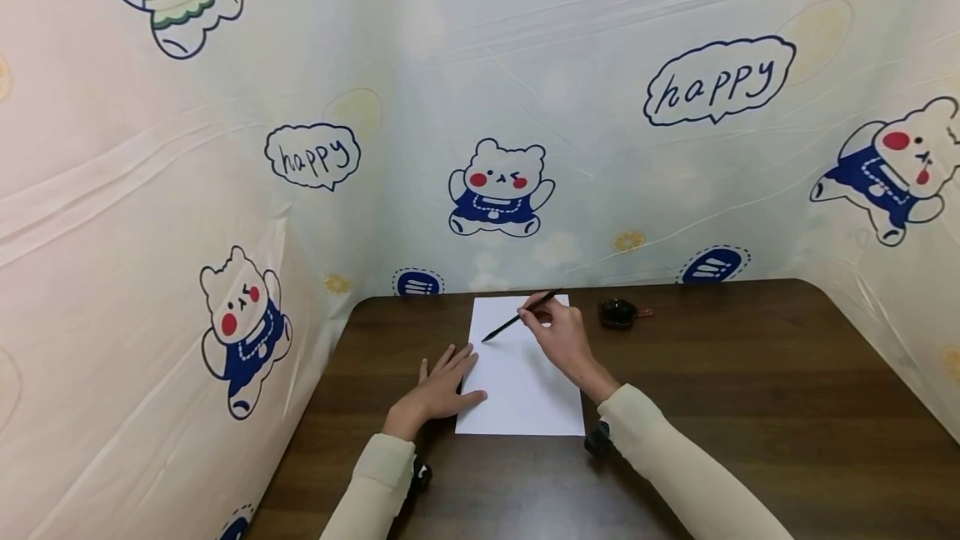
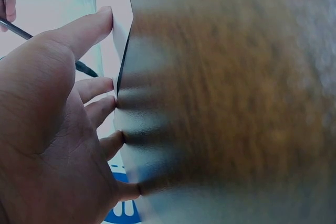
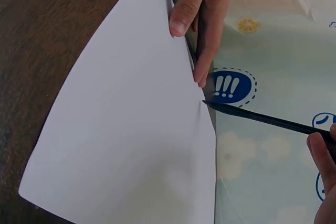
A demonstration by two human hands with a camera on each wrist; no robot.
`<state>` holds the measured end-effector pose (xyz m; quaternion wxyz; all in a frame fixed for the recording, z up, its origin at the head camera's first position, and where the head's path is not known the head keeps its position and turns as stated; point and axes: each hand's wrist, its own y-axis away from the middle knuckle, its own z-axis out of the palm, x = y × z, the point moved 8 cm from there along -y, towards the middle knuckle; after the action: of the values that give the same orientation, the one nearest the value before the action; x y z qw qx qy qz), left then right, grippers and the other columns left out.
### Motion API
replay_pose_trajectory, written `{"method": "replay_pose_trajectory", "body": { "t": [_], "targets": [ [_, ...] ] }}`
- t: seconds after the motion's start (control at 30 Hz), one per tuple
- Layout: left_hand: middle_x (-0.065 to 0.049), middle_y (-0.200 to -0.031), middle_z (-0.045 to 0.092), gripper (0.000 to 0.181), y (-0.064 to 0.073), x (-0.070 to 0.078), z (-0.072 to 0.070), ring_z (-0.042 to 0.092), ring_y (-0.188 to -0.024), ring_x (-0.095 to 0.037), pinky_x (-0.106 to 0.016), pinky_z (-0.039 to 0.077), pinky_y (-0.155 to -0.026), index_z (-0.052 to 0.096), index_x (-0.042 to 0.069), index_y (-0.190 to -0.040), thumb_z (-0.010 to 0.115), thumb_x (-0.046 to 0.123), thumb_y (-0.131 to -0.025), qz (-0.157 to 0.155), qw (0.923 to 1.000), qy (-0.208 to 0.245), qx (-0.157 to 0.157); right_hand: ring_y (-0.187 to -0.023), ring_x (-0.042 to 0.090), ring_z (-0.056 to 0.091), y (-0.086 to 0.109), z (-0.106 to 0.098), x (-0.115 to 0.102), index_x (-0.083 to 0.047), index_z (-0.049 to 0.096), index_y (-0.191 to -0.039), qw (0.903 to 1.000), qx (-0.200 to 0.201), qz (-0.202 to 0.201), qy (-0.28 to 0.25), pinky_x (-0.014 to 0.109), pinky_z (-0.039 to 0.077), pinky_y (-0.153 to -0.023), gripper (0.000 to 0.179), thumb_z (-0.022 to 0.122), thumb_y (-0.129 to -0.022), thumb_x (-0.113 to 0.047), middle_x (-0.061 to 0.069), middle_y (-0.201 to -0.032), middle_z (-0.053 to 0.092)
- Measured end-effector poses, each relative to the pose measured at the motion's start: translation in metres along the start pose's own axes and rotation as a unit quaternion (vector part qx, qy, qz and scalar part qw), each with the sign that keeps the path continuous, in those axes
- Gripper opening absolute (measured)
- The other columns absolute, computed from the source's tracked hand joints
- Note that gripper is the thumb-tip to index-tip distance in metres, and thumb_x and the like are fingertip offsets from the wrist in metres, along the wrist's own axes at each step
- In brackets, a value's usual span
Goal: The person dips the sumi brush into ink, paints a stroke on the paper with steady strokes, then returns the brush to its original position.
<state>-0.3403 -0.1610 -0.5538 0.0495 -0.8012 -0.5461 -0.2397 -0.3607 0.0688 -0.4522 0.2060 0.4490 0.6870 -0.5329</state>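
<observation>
While our right hand [image 1: 558, 338] pinches the black brush [image 1: 501, 330] over the white sheet [image 1: 517, 386] near the far edge of the desk [image 1: 750, 390], our left hand [image 1: 437, 394] rests, fingers spread, along the sheet's left side; we make out no clear marks, so most work seems left.

Reference: paper sheet [image 1: 517, 398], lying on the table [image 1: 720, 415]. Left hand [image 1: 437, 390]: at the sheet's left edge, thumb on the sheet. Right hand [image 1: 558, 337]: above the sheet's far right area. Brush [image 1: 502, 328]: in the right hand, tip toward the sheet's left edge. Small item [image 1: 617, 313]: on the table, right of the sheet's far end. Backdrop [image 1: 592, 165]: behind the sheet
</observation>
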Motion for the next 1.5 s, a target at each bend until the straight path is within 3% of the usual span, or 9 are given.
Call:
{"method": "replay_pose_trajectory", "body": {
  "t": [0.17,0.6,0.9,1.17,1.5],
  "targets": [
    [-0.011,-0.179,0.023,0.082,0.002,0.003,-0.002,0.007,-0.166,-0.043,-0.083,-0.005,-0.121,0.038,0.013,-0.166,0.065,0.055,-0.101,0.011,0.9999,0.008,0.003,-0.088,0.017,0.080,0.003,0.003,0.005,-0.008,0.075,-0.103,0.9998,-0.013,0.016,0.002,0.028,0.064,-0.079,0.006,0.075,-0.101,-0.013,0.007,-0.098,0.080],
    [-0.012,-0.178,0.023,0.081,0.003,0.005,-0.006,0.008,-0.166,-0.044,-0.082,-0.005,-0.122,0.038,0.012,-0.166,0.065,0.053,-0.102,0.011,0.9999,0.003,0.001,-0.088,0.020,0.080,0.005,0.004,0.000,-0.006,0.076,-0.101,0.9987,-0.023,-0.016,0.042,0.035,0.065,-0.078,0.005,0.077,-0.099,-0.011,0.009,-0.097,0.080],
    [-0.002,-0.180,0.019,0.084,-0.008,-0.011,0.005,0.004,-0.168,-0.036,-0.079,-0.007,-0.123,0.036,0.020,-0.168,0.065,0.059,-0.099,0.003,1.0000,0.005,0.006,-0.089,0.021,0.080,0.005,0.004,0.000,-0.006,0.077,-0.101,0.9981,-0.031,-0.018,0.051,0.036,0.065,-0.079,0.006,0.076,-0.100,-0.012,0.010,-0.098,0.080],
    [-0.010,-0.179,0.023,0.080,0.000,0.003,-0.003,0.008,-0.167,-0.041,-0.080,-0.004,-0.123,0.037,0.013,-0.167,0.065,0.051,-0.102,0.000,1.0000,-0.006,-0.003,-0.087,0.020,0.080,0.006,0.002,0.000,-0.005,0.077,-0.100,0.9975,-0.030,-0.024,0.059,0.037,0.065,-0.077,0.008,0.076,-0.100,-0.014,0.009,-0.097,0.081],
    [-0.007,-0.179,0.022,0.082,0.000,0.002,-0.002,0.009,-0.167,-0.039,-0.081,-0.002,-0.123,0.037,0.017,-0.167,0.065,0.055,-0.101,-0.005,0.9999,-0.015,-0.004,-0.087,0.021,0.080,0.007,-0.005,-0.001,-0.005,0.077,-0.099,0.9976,-0.029,-0.026,0.058,0.036,0.066,-0.077,0.005,0.076,-0.100,-0.010,0.010,-0.096,0.080]
  ]
}}
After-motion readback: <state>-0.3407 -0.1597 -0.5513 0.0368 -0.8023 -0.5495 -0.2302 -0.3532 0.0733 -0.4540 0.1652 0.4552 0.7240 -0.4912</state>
